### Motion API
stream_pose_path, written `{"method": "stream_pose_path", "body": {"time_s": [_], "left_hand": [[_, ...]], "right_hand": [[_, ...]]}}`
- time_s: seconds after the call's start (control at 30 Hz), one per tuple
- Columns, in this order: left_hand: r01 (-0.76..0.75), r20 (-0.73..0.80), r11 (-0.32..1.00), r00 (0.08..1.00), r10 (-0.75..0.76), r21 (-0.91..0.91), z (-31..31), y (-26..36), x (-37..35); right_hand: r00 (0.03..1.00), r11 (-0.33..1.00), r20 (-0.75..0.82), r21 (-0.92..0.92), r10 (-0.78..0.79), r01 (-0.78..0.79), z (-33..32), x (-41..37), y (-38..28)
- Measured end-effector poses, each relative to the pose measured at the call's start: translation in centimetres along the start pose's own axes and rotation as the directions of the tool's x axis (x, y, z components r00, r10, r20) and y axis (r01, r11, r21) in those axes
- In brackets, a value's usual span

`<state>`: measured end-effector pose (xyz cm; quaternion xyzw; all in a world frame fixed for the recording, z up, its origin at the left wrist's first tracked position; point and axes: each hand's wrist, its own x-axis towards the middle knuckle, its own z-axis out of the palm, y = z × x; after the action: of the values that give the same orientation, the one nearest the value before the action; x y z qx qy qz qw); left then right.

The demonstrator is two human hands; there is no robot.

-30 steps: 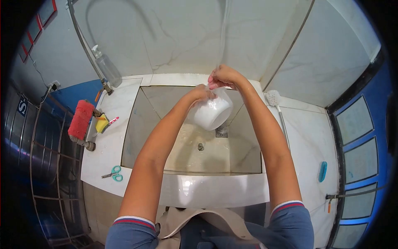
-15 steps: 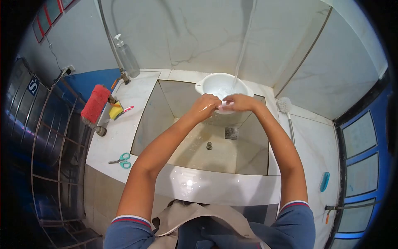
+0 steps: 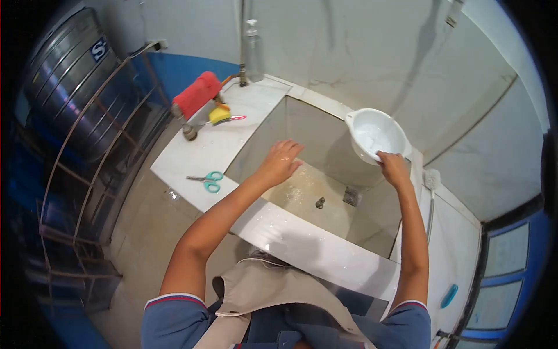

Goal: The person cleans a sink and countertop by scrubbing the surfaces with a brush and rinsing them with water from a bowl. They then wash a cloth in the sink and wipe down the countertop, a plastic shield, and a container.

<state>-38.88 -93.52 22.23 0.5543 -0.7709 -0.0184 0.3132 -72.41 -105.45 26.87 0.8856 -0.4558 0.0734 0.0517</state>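
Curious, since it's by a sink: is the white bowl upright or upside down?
Upright: the white bowl shows its open inside, and the right hand grips its rim.

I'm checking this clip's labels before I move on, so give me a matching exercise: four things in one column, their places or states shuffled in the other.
Things:
1. Scissors
2. Basin
3. Bottle
4. Left hand

Places or states:
A. Upright, with a white pump top
B. Holding nothing, over the sink
C. Gripped by the right hand
D. Lying on the counter

Right pairs: 1-D, 2-C, 3-A, 4-B
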Motion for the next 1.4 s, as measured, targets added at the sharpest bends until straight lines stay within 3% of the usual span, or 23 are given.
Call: {"method": "stream_pose_path", "body": {"time_s": [0.13,0.2,0.23,0.3,0.37,0.43,0.5,0.63,0.73,0.8,0.87,1.07,1.13,1.23,1.3,1.4], "left_hand": [[0.221,0.002,0.975,0.975,-0.221,0.026,-5.9,-4.5,-8.0],[0.326,-0.041,0.923,0.945,-0.325,0.203,-8.1,-5.5,-12.4],[0.347,-0.049,0.914,0.938,-0.344,0.209,-8.8,-5.6,-14.1],[0.459,-0.101,0.747,0.875,-0.473,0.481,-9.7,-5.4,-17.1],[0.484,-0.085,0.732,0.856,-0.51,0.479,-9.0,-6.1,-18.7],[0.493,-0.065,0.729,0.845,-0.53,0.475,-8.7,-6.7,-18.4],[0.594,0.009,0.778,0.793,-0.609,0.206,-8.0,-7.5,-17.3],[0.51,-0.021,0.834,0.855,-0.517,0.21,-6.6,-11.2,-12.7],[0.431,-0.138,0.856,0.902,-0.408,0.286,-5.8,-15.7,-7.3],[0.437,-0.186,0.841,0.899,-0.396,0.32,-5.4,-16.0,-4.7],[0.506,-0.262,0.835,0.854,-0.45,0.215,-5.0,-15.0,-3.9],[0.451,-0.208,0.868,0.888,-0.411,0.209,-5.4,-9.9,-11.9],[0.505,-0.241,0.83,0.858,-0.453,0.239,-5.9,-9.7,-13.9],[0.566,-0.293,0.775,0.819,-0.493,0.28,-6.0,-10.1,-16.6],[0.581,-0.321,0.759,0.808,-0.494,0.293,-6.0,-10.3,-17.0],[0.532,-0.33,0.811,0.832,-0.447,0.244,-6.2,-10.0,-17.3]], "right_hand": [[0.999,1.0,-0.038,-0.023,-0.004,0.003,-0.2,-0.5,0.4],[0.998,0.999,-0.042,-0.029,-0.039,0.037,-0.3,-0.6,0.4],[0.998,0.998,-0.045,-0.038,-0.041,0.04,-0.3,-0.4,0.1],[1.0,1.0,-0.017,-0.015,-0.019,0.018,-0.5,-0.4,-0.8],[0.998,0.999,0.021,0.004,0.054,-0.054,-1.4,-0.5,-1.7],[0.999,0.999,-0.015,0.013,0.031,-0.031,-1.2,-0.6,-2.0],[0.999,1.0,-0.047,0.019,0.015,-0.015,-1.3,-0.9,-2.0],[1.0,1.0,-0.014,0.001,0.009,-0.009,-1.6,-0.7,-1.8],[1.0,1.0,-0.017,0.0,0.007,-0.007,-2.0,-1.1,-2.0],[1.0,1.0,-0.004,-0.008,-0.01,0.01,-2.4,-1.1,-2.2],[0.999,1.0,-0.026,-0.01,-0.018,0.018,-2.3,-1.1,-1.8],[0.996,0.997,-0.047,-0.024,-0.071,0.07,-2.3,-0.8,-1.0],[0.998,0.998,-0.01,-0.022,-0.064,0.064,-2.4,-0.3,-0.7],[0.987,0.996,-0.132,0.002,-0.087,0.088,-2.2,0.4,-0.2],[0.991,0.997,-0.108,-0.005,-0.081,0.081,-3.6,1.2,-1.0],[0.995,0.998,-0.088,0.017,-0.053,0.055,-3.4,3.1,-0.4]]}}
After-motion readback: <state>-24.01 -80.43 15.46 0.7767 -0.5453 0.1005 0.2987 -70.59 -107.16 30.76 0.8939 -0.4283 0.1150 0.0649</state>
